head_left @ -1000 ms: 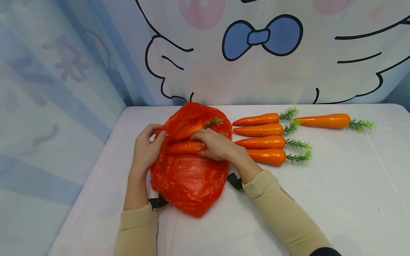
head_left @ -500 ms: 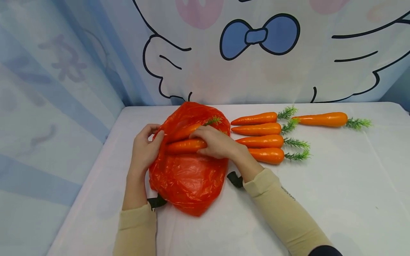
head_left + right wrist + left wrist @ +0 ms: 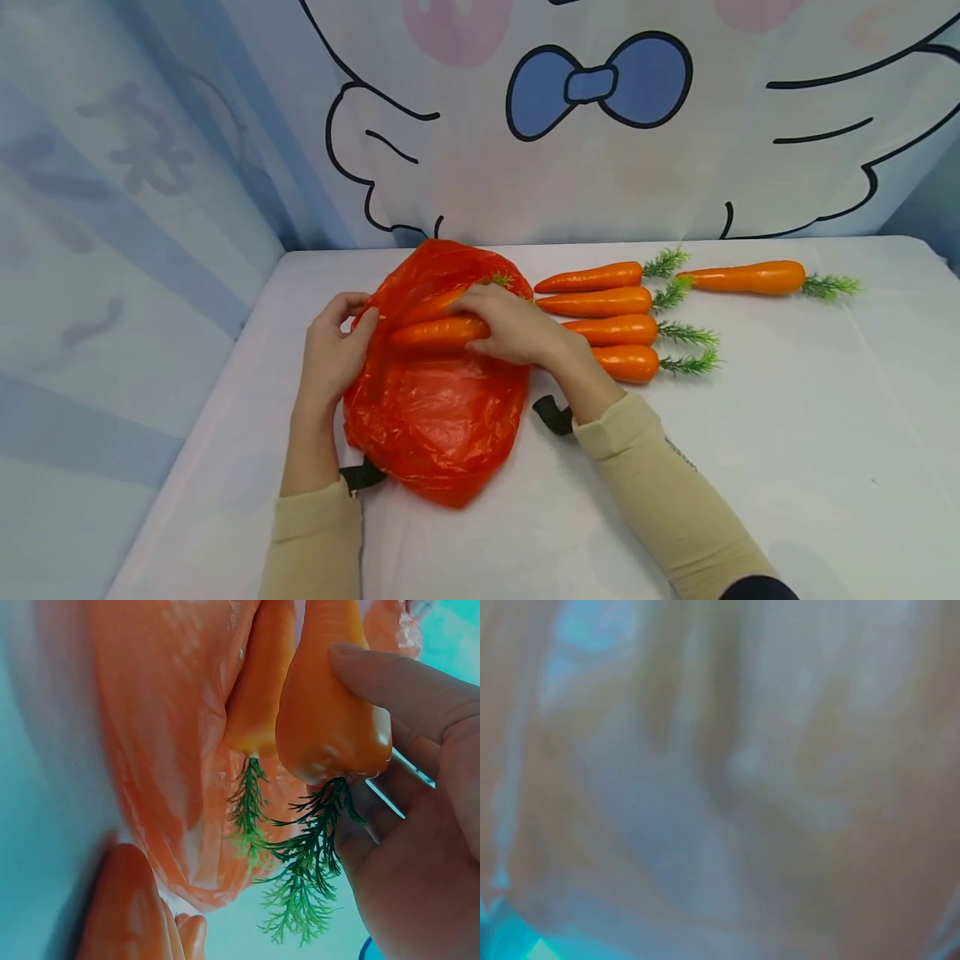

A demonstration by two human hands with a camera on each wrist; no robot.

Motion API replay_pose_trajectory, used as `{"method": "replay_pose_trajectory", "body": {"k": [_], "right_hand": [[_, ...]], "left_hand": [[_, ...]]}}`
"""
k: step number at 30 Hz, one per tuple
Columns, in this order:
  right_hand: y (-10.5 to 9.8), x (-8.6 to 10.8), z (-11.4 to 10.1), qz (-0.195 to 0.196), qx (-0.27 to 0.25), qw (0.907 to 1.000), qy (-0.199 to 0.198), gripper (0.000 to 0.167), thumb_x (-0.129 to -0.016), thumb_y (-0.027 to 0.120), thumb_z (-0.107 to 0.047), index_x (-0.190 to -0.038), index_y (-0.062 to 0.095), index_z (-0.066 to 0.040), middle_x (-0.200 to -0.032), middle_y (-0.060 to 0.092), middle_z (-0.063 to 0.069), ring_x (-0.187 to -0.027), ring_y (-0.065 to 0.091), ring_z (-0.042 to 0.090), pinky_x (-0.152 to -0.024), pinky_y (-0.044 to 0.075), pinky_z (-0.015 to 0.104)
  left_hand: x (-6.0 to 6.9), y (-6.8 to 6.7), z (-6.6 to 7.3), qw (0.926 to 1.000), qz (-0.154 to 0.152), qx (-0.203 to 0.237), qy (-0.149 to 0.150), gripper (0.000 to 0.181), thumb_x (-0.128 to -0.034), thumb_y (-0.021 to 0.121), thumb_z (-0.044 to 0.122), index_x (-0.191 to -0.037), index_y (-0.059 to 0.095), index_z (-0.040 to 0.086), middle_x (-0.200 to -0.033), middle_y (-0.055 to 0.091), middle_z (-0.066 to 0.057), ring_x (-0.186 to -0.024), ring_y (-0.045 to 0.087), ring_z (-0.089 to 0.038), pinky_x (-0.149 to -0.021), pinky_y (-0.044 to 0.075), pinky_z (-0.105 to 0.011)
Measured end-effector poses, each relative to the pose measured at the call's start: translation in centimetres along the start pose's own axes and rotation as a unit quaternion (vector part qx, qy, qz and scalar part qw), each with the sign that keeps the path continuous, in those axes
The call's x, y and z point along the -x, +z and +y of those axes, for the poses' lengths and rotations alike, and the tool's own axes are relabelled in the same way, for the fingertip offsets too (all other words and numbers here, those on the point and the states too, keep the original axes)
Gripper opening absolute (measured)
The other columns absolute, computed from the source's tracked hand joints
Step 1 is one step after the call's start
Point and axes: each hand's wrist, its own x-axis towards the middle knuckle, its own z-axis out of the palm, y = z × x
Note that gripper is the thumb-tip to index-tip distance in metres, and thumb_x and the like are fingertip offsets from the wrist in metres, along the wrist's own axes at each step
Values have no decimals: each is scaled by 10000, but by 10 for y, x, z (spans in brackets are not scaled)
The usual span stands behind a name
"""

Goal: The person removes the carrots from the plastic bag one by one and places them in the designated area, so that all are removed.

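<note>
A red plastic bag (image 3: 435, 425) lies on the white table with its mouth gaping. My left hand (image 3: 330, 358) pinches the left side of the bag's mouth between thumb and fingers. Inside the opening, my right hand (image 3: 517, 325) grips an orange carrot (image 3: 438, 332) near its leafy end. The right wrist view shows the thumb pressed on this carrot (image 3: 330, 712), its green leaves hanging free. Just behind it in the bag lies a second carrot (image 3: 429, 308), partly covered by the hand. Bag film blurs the left wrist view, so little can be made out there.
Several carrots (image 3: 600, 302) lie in a stack of rows right of the bag, leaves to the right. Another carrot (image 3: 757, 277) lies farther right. A patterned curtain (image 3: 600, 183) hangs behind the table (image 3: 795, 450). Dark straps (image 3: 553, 414) hang at both wrists.
My right hand and its carrot have shifted slightly away from me, closer to the second carrot. The left hand keeps its hold on the bag. The head view has drifted a little.
</note>
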Motion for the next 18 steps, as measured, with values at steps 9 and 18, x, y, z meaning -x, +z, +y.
{"method": "replay_pose_trajectory", "body": {"k": [9,18], "right_hand": [[-7,7,1,70,-74,9999,86,518,-912,754,-133,-1402,587,-136,-1439,517,56,-1372,391,249,-1115,372,437],[-12,13,4,134,-26,9998,136,492,-918,747,-132,-1385,595,-124,-1424,530,52,-1367,392,242,-1117,364,434]], "left_hand": [[1,-1,0,10000,34,-12,18,325,-1049,521,248,-1300,584,51,-1239,583,-117,-1096,545,-296,-936,526,-418],[-1,-1,-2,9997,89,0,208,308,-1043,538,233,-1279,593,44,-1205,597,-119,-1054,556,-287,-883,530,-378]]}}
